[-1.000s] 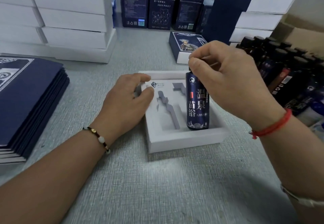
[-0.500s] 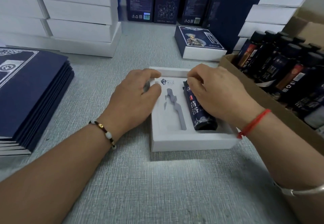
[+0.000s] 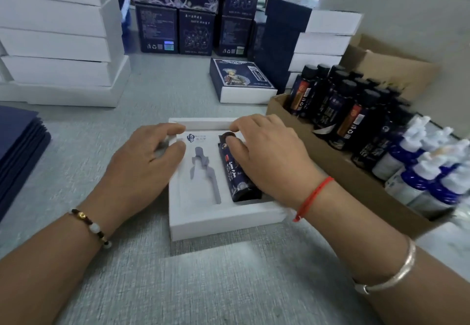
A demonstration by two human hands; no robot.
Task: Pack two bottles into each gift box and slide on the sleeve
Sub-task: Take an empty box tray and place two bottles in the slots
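Observation:
An open white gift box (image 3: 223,223) lies on the grey table in front of me. A dark blue bottle (image 3: 232,172) lies flat in its right slot, cap pointing away. My right hand (image 3: 272,156) rests over the bottle, thumb on the cap end and fingers stretched to the box's far rim. The bottle-shaped left slot (image 3: 203,172) holds nothing. My left hand (image 3: 142,169) pinches the box's left wall between thumb and forefinger. A stack of dark blue sleeves (image 3: 17,146) sits at the far left.
A brown carton (image 3: 343,172) at the right holds several dark bottles (image 3: 338,111) and white-capped spray bottles (image 3: 427,167). A sleeved box (image 3: 241,83) lies behind the gift box. Stacks of white boxes (image 3: 58,44) stand back left, and dark blue cartons line the back.
My right hand has tipped the bottle from upright down into the right slot and now lies flat over it. My left hand has stayed on the box's left wall.

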